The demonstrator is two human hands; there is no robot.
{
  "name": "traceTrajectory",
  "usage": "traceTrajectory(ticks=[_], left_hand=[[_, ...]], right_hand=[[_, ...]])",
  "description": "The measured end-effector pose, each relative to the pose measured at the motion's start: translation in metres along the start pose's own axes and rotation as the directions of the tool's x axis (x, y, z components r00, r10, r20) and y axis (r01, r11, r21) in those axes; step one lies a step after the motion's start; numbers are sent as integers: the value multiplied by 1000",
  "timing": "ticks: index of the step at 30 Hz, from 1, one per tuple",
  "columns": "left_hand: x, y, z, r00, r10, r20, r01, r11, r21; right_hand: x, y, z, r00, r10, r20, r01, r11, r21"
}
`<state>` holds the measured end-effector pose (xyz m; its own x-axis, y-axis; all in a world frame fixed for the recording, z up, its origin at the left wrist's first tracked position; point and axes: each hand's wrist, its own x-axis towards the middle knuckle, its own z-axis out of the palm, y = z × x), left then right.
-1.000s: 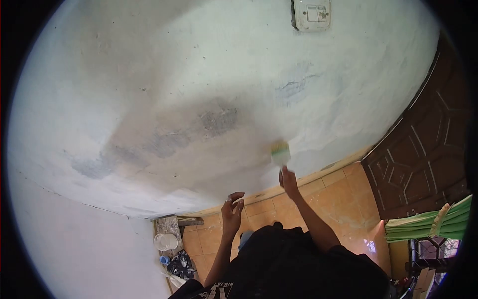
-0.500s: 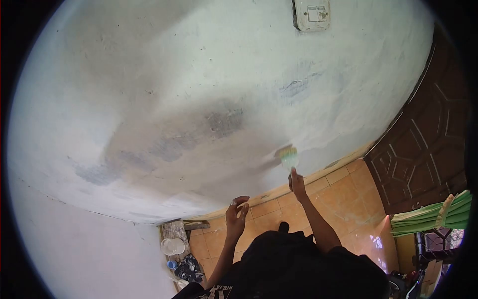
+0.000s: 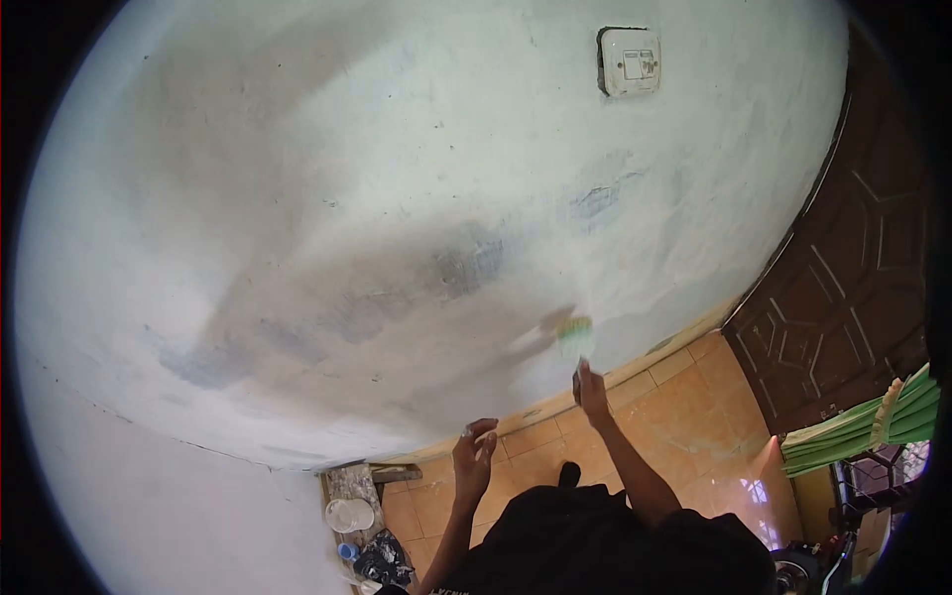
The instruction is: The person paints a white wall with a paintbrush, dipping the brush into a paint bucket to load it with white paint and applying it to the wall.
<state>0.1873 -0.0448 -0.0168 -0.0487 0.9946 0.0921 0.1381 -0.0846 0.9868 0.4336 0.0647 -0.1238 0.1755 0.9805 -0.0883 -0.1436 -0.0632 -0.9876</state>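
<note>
My right hand (image 3: pixel 591 390) is closed around the handle of a paintbrush (image 3: pixel 574 335) with a pale green and yellowish head. The brush, a little blurred, points up at the low part of the pale, patchy wall (image 3: pixel 674 228), its shadow falling just left of the bristles. Lower and to the left, my left hand (image 3: pixel 475 448) hangs in front of the wall's foot. Its fingers are loosely curved, with a gap between thumb and forefinger, and it holds nothing.
A white switch plate (image 3: pixel 630 61) sits high on the wall. To the right are a dark brown door (image 3: pixel 828 268) and a tied green curtain (image 3: pixel 863 426). At lower left, a small bench (image 3: pixel 347 483) bears a white tub (image 3: pixel 349 516). Orange tiles (image 3: pixel 684 426) cover the floor.
The whole view has shifted, so the wall, switch plate and both hands appear lower. The brush stays near the same part of the wall and is now more blurred.
</note>
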Motion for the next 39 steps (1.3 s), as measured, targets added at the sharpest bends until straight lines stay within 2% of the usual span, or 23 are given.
traceTrajectory(ticks=[1,3,4,5,7,8,10,12,13,16,17,19,22,24,26,27,28,29,31,33,34,36,39], left_hand=[[-2,-2,-3,1000,-13,18,12,999,52],[-3,-4,-5,996,-77,51,76,997,21],[-6,-6,-7,991,-113,69,113,994,6],[-7,-7,-6,988,-119,94,121,992,-17],[-2,-7,-5,984,-117,137,127,989,-70],[1,-6,-3,983,-114,144,127,988,-89],[5,-4,2,984,-102,149,122,984,-131],[8,7,8,985,-93,145,115,981,-158],[8,10,10,985,-90,144,114,979,-167],[7,2,14,988,-70,135,98,972,-212],[3,2,15,984,-94,152,123,973,-193],[1,2,17,972,-131,193,163,974,-157],[-3,-4,18,965,-104,240,143,978,-151],[-6,-10,20,966,-114,234,160,969,-186],[-9,-20,21,967,-116,228,163,967,-198],[-9,-28,20,969,-109,223,154,969,-195],[-10,-33,17,971,-103,215,146,971,-191],[-10,-34,14,973,-131,190,174,956,-235],[-15,-30,6,968,-200,152,239,919,-315],[-15,-28,6,967,-219,130,250,917,-310],[-16,-27,4,965,-232,121,258,918,-301],[-10,-37,4,968,-202,149,236,932,-275],[3,-37,15,976,-153,154,189,948,-255]], right_hand=[[1,-30,3,997,-77,25,76,996,51],[14,-121,12,992,-120,31,113,978,176],[25,-151,14,988,-156,-14,156,972,173],[31,-185,16,982,-189,6,184,961,208],[45,-206,10,979,-193,68,177,966,186],[48,-208,6,979,-183,91,168,974,150],[51,-160,0,995,-98,37,95,992,80],[38,-107,-6,998,65,-16,-65,998,18],[20,-107,-5,991,129,-28,-128,991,29],[5,-156,-2,999,-3,-52,13,979,201],[8,-185,0,987,-140,-74,152,969,196],[13,-249,5,956,-292,-23,291,937,192],[52,-257,5,960,-280,2,275,943,190],[65,-209,3,977,-207,45,198,967,159],[56,-142,-5,983,-181,17,178,980,88],[41,-126,-1,996,28,-79,-24,998,56],[18,-116,0,993,91,-70,-89,995,36],[2,-123,3,983,176,-44,-172,981,91],[5,-164,6,999,-16,-29,19,992,123],[12,-221,11,982,-163,-97,173,979,109],[21,-243,9,960,-269,-73,275,955,106],[37,-272,7,940,-342,-3,342,939,45],[58,-232,4,949,-313,41,312,950,27]])
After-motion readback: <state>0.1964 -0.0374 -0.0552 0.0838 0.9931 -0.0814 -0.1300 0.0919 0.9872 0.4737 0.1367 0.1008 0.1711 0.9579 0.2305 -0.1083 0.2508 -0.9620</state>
